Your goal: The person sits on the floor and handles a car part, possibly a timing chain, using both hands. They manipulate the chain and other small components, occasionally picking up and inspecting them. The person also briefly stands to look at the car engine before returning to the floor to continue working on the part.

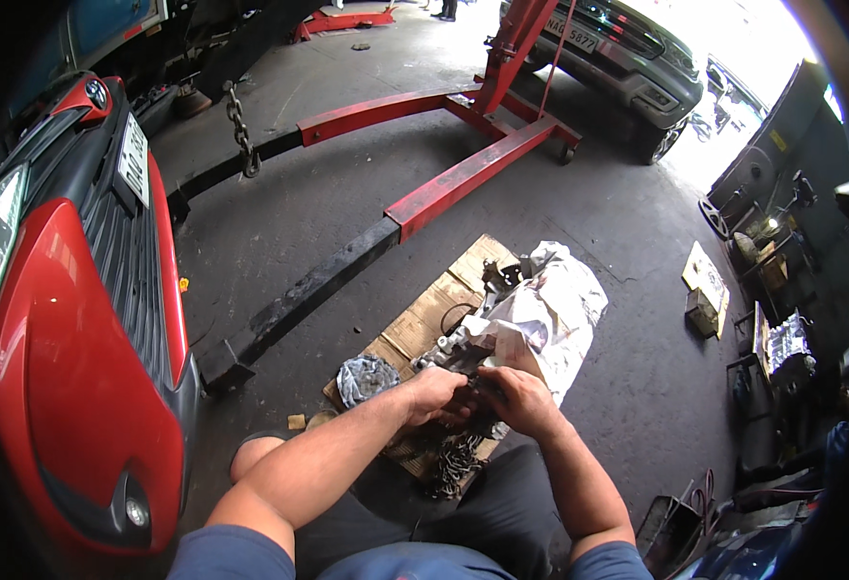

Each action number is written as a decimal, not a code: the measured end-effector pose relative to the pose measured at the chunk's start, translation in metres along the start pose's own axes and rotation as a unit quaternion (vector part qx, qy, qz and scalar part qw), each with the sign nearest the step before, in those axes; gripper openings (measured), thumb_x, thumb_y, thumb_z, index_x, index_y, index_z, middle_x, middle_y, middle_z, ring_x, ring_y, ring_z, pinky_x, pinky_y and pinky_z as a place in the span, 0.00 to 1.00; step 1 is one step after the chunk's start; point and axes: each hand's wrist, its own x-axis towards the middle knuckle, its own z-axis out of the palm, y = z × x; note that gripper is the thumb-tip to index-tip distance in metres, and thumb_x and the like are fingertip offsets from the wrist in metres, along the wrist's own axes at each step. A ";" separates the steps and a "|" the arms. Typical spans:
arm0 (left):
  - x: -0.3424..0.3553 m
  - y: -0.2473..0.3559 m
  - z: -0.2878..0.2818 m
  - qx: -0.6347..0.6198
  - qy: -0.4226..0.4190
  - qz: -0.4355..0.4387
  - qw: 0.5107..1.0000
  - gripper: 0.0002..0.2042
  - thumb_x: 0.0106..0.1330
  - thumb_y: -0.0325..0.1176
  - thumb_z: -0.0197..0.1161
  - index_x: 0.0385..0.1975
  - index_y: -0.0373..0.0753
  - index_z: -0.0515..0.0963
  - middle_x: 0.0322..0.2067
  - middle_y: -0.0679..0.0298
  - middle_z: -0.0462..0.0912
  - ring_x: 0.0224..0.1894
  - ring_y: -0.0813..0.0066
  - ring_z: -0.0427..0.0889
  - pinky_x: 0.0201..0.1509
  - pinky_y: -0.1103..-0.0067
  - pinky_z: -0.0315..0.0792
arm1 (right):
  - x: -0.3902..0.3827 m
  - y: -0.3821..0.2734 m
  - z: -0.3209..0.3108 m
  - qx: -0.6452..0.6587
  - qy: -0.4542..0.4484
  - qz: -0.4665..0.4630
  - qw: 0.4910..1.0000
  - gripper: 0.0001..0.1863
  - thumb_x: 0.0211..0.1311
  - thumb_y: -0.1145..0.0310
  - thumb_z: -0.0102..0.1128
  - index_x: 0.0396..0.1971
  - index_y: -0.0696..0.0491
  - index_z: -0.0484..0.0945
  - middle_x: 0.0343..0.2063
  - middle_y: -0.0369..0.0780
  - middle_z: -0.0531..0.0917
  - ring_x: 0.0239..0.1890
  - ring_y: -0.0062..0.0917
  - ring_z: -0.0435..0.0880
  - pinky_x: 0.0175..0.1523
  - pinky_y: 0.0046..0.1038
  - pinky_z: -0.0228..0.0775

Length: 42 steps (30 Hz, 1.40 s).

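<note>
Both forearms come up from the lower edge and meet over a grey metal gearbox casing [458,353] lying on flattened cardboard [424,319] on the concrete floor. On the near end of the casing, the left hand [434,394] and right hand [516,398] sit almost touching, fingers curled down around something dark between them; whether they pinch a part or only press on it cannot be told. Just nearer than the casing lies a heap of chain [455,462], which could snag a wrist or drag if the casing shifts. White plastic sheeting [550,304] drapes the far side of the casing and could slide, hiding edges or letting a small part slip out of sight. A grey rag [366,377] lies just left of the casing. Beyond it, the black-and-red legs of an engine hoist [395,217] cross the floor, closing off room to the far left, and a red car bumper [67,367] stands well left. Right of the casing, bare floor offers the most room.
</note>
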 end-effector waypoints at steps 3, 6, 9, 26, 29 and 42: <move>0.004 -0.006 -0.001 -0.015 0.021 0.017 1.000 0.12 0.76 0.39 0.51 0.44 0.40 0.78 0.36 0.65 0.82 0.34 0.73 0.80 0.41 0.71 0.78 | -0.001 0.000 0.000 0.008 0.005 0.000 1.000 0.17 0.61 0.67 0.64 0.49 0.53 0.78 0.39 0.44 0.84 0.43 0.38 0.84 0.48 0.35 0.77; 0.006 -0.011 0.001 0.014 0.041 0.055 0.998 0.10 0.71 0.39 0.60 0.40 0.39 0.78 0.32 0.68 0.80 0.31 0.76 0.78 0.37 0.76 0.77 | -0.001 -0.001 0.000 0.018 0.011 -0.002 1.000 0.16 0.62 0.68 0.63 0.49 0.53 0.77 0.39 0.44 0.84 0.44 0.38 0.84 0.49 0.35 0.78; 0.005 -0.010 0.002 0.036 0.036 0.043 0.998 0.11 0.72 0.40 0.59 0.41 0.39 0.78 0.32 0.66 0.79 0.34 0.74 0.79 0.39 0.74 0.77 | -0.001 -0.002 -0.002 0.024 0.013 -0.014 1.000 0.15 0.62 0.69 0.61 0.49 0.54 0.77 0.39 0.44 0.84 0.44 0.39 0.84 0.49 0.36 0.77; -0.002 -0.003 0.001 -0.031 -0.005 0.007 0.999 0.12 0.72 0.40 0.59 0.44 0.37 0.78 0.35 0.64 0.83 0.33 0.76 0.82 0.38 0.76 0.78 | -0.002 0.003 0.002 0.041 0.011 -0.032 0.999 0.15 0.63 0.69 0.58 0.49 0.55 0.76 0.38 0.46 0.84 0.43 0.40 0.84 0.47 0.37 0.77; -0.002 -0.003 0.000 0.033 0.007 0.042 0.999 0.11 0.72 0.39 0.60 0.43 0.38 0.77 0.33 0.66 0.82 0.32 0.78 0.81 0.39 0.77 0.79 | -0.002 0.001 0.001 0.038 0.008 -0.027 0.999 0.15 0.63 0.68 0.58 0.49 0.55 0.76 0.38 0.46 0.84 0.43 0.40 0.85 0.47 0.36 0.78; -0.002 0.000 -0.008 0.034 0.014 0.032 0.999 0.15 0.76 0.40 0.52 0.48 0.34 0.75 0.40 0.59 0.81 0.39 0.69 0.83 0.45 0.72 0.80 | -0.004 0.005 0.003 0.028 -0.010 -0.010 1.000 0.13 0.62 0.66 0.59 0.44 0.55 0.74 0.36 0.45 0.83 0.42 0.40 0.84 0.46 0.38 0.77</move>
